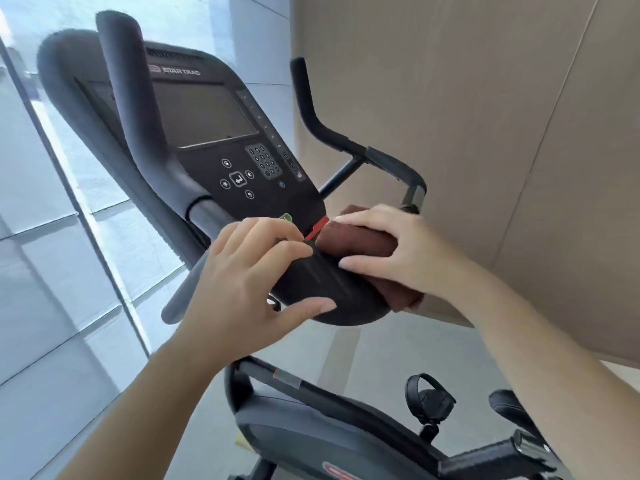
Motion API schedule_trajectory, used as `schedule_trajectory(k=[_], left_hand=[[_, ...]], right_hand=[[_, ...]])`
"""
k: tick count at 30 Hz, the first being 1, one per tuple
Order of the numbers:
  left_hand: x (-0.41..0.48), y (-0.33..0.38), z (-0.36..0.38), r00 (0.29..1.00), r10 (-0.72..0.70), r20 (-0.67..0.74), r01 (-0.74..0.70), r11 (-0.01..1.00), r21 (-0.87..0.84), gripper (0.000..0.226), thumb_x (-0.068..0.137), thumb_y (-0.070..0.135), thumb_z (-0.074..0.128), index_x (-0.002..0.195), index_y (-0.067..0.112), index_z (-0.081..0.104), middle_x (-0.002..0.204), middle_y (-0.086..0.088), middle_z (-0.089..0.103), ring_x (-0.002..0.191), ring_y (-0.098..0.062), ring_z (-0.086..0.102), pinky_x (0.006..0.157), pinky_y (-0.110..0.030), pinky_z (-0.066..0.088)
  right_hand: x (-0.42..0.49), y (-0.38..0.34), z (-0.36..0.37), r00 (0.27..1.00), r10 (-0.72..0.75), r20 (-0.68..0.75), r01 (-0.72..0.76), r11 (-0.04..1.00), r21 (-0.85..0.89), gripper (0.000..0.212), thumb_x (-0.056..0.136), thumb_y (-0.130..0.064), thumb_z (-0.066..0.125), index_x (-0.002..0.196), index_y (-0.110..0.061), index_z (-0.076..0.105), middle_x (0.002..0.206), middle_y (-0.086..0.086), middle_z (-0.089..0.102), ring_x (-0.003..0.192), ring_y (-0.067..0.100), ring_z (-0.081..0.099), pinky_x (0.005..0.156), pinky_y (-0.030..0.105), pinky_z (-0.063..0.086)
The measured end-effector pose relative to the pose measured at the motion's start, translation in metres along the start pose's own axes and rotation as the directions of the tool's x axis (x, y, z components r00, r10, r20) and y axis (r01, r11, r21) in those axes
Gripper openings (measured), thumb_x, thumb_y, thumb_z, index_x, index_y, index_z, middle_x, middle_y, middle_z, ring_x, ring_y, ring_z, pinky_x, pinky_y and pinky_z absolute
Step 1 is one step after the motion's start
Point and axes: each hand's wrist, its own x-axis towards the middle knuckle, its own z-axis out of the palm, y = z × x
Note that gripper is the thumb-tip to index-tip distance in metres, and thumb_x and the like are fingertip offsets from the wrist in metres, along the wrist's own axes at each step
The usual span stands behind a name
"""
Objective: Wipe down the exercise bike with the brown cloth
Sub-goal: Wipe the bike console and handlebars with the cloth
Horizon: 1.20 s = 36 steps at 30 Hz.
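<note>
The black exercise bike fills the view, its console [221,133] tilted with a dark screen and a keypad. Below the console a rounded black tray [322,289] juts toward me. The brown cloth [356,242], folded into a wad, lies on the tray's right edge under my right hand [401,251], whose fingers curl over it and hold it against the plastic. My left hand [249,278] holds the tray's left side, thumb underneath and fingers on top near the red strip [317,228].
Black handlebars rise at left [128,98] and right [315,112]. A beige wall [485,133] stands close on the right, a glass wall [52,237] on the left. The bike's body [311,438] and a strapped pedal [429,400] are below.
</note>
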Motion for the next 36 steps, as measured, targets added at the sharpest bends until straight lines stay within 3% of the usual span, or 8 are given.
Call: schedule_trajectory(k=[3, 7, 11, 14, 18, 26, 31, 36], left_hand=[[-0.003, 0.026, 0.016, 0.998, -0.058, 0.008, 0.058, 0.997, 0.044, 0.049, 0.077, 0.053, 0.06, 0.089, 0.006, 0.069, 0.096, -0.007, 0.064, 0.091, -0.02, 0.054, 0.086, -0.032, 0.037], [-0.009, 0.05, 0.034, 0.986, -0.164, -0.037, 0.167, 0.978, 0.125, 0.038, 0.076, 0.044, 0.064, 0.083, 0.008, 0.07, 0.09, -0.005, 0.065, 0.088, -0.016, 0.053, 0.091, -0.039, 0.038], [-0.007, 0.059, 0.033, 0.966, -0.255, -0.045, 0.259, 0.955, 0.145, 0.036, 0.073, 0.041, 0.065, 0.082, 0.006, 0.071, 0.088, -0.006, 0.066, 0.086, -0.022, 0.059, 0.093, -0.051, 0.04], [-0.008, 0.066, 0.032, 0.955, -0.296, -0.035, 0.298, 0.941, 0.16, 0.036, 0.073, 0.04, 0.065, 0.083, 0.006, 0.071, 0.089, -0.007, 0.067, 0.087, -0.027, 0.062, 0.094, -0.054, 0.039], [-0.008, 0.069, 0.032, 0.935, -0.351, -0.06, 0.355, 0.93, 0.097, 0.033, 0.071, 0.039, 0.066, 0.08, 0.007, 0.071, 0.086, -0.005, 0.067, 0.086, -0.024, 0.063, 0.089, -0.052, 0.042], [-0.008, 0.065, 0.034, 0.931, -0.358, -0.079, 0.362, 0.931, 0.045, 0.033, 0.069, 0.038, 0.069, 0.08, 0.007, 0.071, 0.086, -0.003, 0.068, 0.09, -0.015, 0.06, 0.087, -0.051, 0.042], [-0.011, 0.065, 0.036, 0.934, -0.342, -0.101, 0.349, 0.935, 0.058, 0.033, 0.071, 0.038, 0.067, 0.081, 0.007, 0.07, 0.087, -0.003, 0.067, 0.095, -0.011, 0.057, 0.099, -0.033, 0.031], [-0.006, 0.072, 0.028, 0.926, -0.378, -0.003, 0.376, 0.919, 0.12, 0.035, 0.074, 0.04, 0.063, 0.086, 0.007, 0.069, 0.09, -0.004, 0.065, 0.092, -0.02, 0.059, 0.099, -0.036, 0.033]], right_hand=[[-0.01, 0.015, 0.004, 0.997, -0.043, 0.062, 0.04, 0.998, 0.053, 0.048, 0.077, -0.04, 0.066, 0.121, -0.047, 0.049, 0.111, -0.01, 0.052, 0.103, 0.011, 0.052, 0.092, 0.03, 0.044], [-0.032, 0.041, -0.006, 0.978, -0.209, -0.01, 0.209, 0.978, 0.019, 0.049, 0.078, -0.023, 0.066, 0.124, -0.038, 0.053, 0.102, -0.008, 0.048, 0.092, 0.01, 0.053, 0.081, 0.022, 0.045], [-0.047, 0.057, -0.015, 0.959, -0.282, -0.032, 0.281, 0.959, -0.027, 0.05, 0.075, -0.017, 0.068, 0.122, -0.029, 0.057, 0.108, 0.002, 0.052, 0.091, 0.021, 0.059, 0.081, 0.032, 0.053], [-0.039, 0.058, -0.022, 0.961, -0.263, -0.087, 0.266, 0.964, 0.028, 0.047, 0.074, -0.02, 0.066, 0.12, -0.029, 0.059, 0.104, 0.0, 0.054, 0.092, 0.016, 0.058, 0.085, 0.031, 0.051], [-0.02, 0.039, -0.002, 0.943, -0.203, -0.265, 0.235, 0.968, 0.094, 0.046, 0.076, -0.024, 0.067, 0.121, -0.029, 0.058, 0.1, -0.001, 0.053, 0.087, 0.01, 0.054, 0.077, 0.012, 0.044], [-0.027, 0.046, 0.013, 0.971, -0.15, -0.186, 0.155, 0.988, 0.011, 0.045, 0.075, -0.034, 0.059, 0.12, -0.035, 0.057, 0.096, -0.004, 0.046, 0.08, 0.013, 0.051, 0.07, 0.02, 0.042], [-0.058, 0.06, 0.01, 0.954, -0.18, -0.242, 0.191, 0.981, 0.022, 0.046, 0.074, -0.027, 0.064, 0.119, -0.026, 0.06, 0.098, 0.002, 0.05, 0.081, 0.021, 0.059, 0.073, 0.024, 0.053], [-0.051, 0.085, -0.016, 0.969, -0.092, -0.23, 0.133, 0.977, 0.167, 0.043, 0.075, -0.019, 0.069, 0.117, -0.024, 0.062, 0.097, -0.002, 0.057, 0.09, 0.017, 0.059, 0.078, 0.0, 0.038]])
